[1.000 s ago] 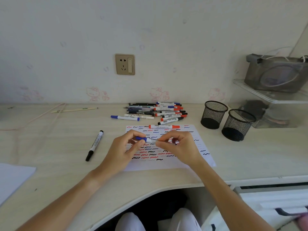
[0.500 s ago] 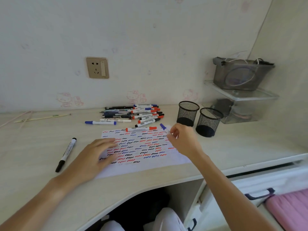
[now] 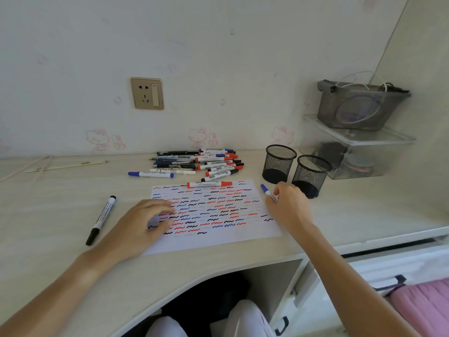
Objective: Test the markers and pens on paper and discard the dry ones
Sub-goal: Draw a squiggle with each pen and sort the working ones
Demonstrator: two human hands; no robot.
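A white paper (image 3: 218,239) covered in red, blue and black squiggles lies on the desk. My left hand (image 3: 143,222) rests flat on its left edge, fingers relaxed. My right hand (image 3: 288,205) pinches a blue-capped marker (image 3: 267,191) just past the paper's right edge, its cap pointing up and left, close to two black mesh cups (image 3: 279,164) (image 3: 311,175). A red marker (image 3: 209,184) lies across the top of the paper. Behind it sits a pile of markers and pens (image 3: 201,161). A blue marker (image 3: 150,174) lies left of the pile.
A black marker (image 3: 101,219) lies alone on the desk to the left. A thin stick (image 3: 65,165) rests near the wall at the far left. A clear shelf with a grey basket (image 3: 359,108) stands at the right. A drawer (image 3: 388,263) is below the desk edge.
My hands came apart: the left one let go of the blue marker and settled on the paper, while the right one carried the marker rightward toward the mesh cups. The view swung right.
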